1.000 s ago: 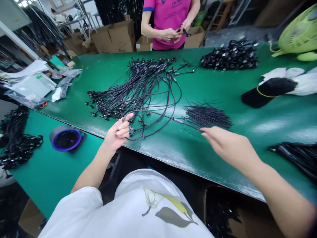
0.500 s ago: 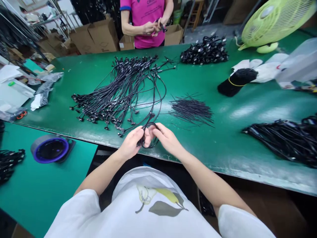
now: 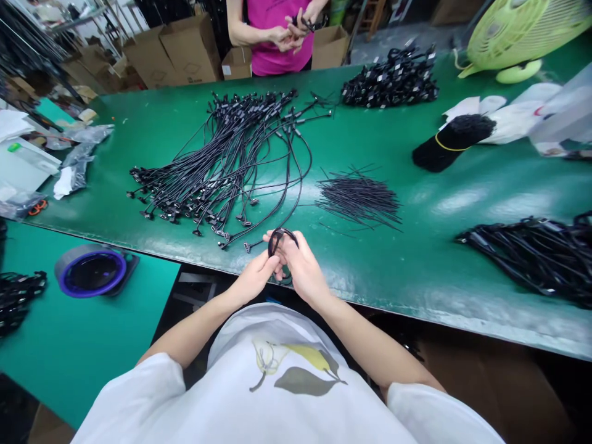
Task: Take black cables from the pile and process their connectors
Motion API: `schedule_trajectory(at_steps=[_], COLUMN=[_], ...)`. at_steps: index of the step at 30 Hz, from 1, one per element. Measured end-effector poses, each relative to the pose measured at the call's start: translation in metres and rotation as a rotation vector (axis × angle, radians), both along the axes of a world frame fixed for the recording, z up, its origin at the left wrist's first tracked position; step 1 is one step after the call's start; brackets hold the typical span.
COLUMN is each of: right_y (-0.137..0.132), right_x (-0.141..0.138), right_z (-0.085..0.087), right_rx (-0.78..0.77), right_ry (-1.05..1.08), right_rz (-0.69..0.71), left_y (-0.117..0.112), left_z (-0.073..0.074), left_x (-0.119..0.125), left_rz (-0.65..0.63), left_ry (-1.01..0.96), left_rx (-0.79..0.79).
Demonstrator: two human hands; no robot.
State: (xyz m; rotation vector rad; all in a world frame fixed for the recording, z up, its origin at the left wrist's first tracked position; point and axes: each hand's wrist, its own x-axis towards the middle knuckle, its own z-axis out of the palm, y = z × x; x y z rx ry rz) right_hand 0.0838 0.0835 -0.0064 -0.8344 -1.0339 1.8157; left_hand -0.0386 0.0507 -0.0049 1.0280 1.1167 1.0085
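Between my hands, just above the table's front edge, is a black cable (image 3: 272,245) wound into a small coil. My left hand (image 3: 257,275) is closed on the coil's left side. From the right, my right hand (image 3: 305,268) grips the same coil, its fingers curled round the loop. Parts of the cable and several fingertips are hidden. Just beyond lies a spread heap of straight black cables (image 3: 217,157) with connectors at both ends. To the right of it is a pile of thin black ties (image 3: 358,197).
At the back sits a heap of coiled cables (image 3: 391,80), near a yellow-green fan (image 3: 522,34). A banded black bundle (image 3: 453,143) and more cables (image 3: 527,256) lie right. A tape roll (image 3: 92,271) rests on the left table. A person in pink (image 3: 280,37) stands opposite, handling something black.
The coil has turned in my hands, and its connector end no longer sticks up above them. My right hand has wrapped further round the loop. The view has shifted slightly.
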Motion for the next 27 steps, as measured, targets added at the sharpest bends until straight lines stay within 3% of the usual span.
schedule_trajectory(at_steps=[4, 6, 10, 12, 14, 19, 23, 25, 27], right_y=[0.006, 0.011, 0.014, 0.013, 0.013, 0.011, 0.006, 0.008, 0.017], right_x=[0.003, 0.010, 0.023, 0.022, 0.018, 0.005, 0.012, 0.020, 0.025], right_z=[-0.014, -0.016, -0.019, -0.023, -0.030, -0.043, -0.039, -0.033, -0.027], right_rx=[0.059, 0.169, 0.746, 0.981, 1.059, 1.062, 1.026, 0.865, 0.568], right_ry=[-0.047, -0.142, -0.613, -0.736, -0.793, -1.030, -0.871, -0.671, -0.441], right_rz=[0.004, 0.011, -0.124, -0.025, 0.033, -0.052, -0.011, -0.129, -0.233], left_y=[-0.002, 0.001, 0.012, 0.016, 0.018, 0.015, 0.011, 0.009, 0.006], left_z=[0.016, 0.020, 0.023, 0.024, 0.025, 0.019, 0.012, 0.011, 0.011], left_x=[-0.003, -0.007, -0.017, -0.017, -0.014, -0.001, -0.001, -0.003, -0.002], left_rz=[0.042, 0.101, 0.363, 0.405, 0.418, 0.399, 0.378, 0.389, 0.347], left_ry=[-0.293, -0.434, -0.622, -0.683, -0.710, -0.620, -0.529, -0.457, -0.371], left_rx=[-0.188, -0.248, -0.255, -0.281, -0.308, -0.251, -0.088, 0.001, 0.042])
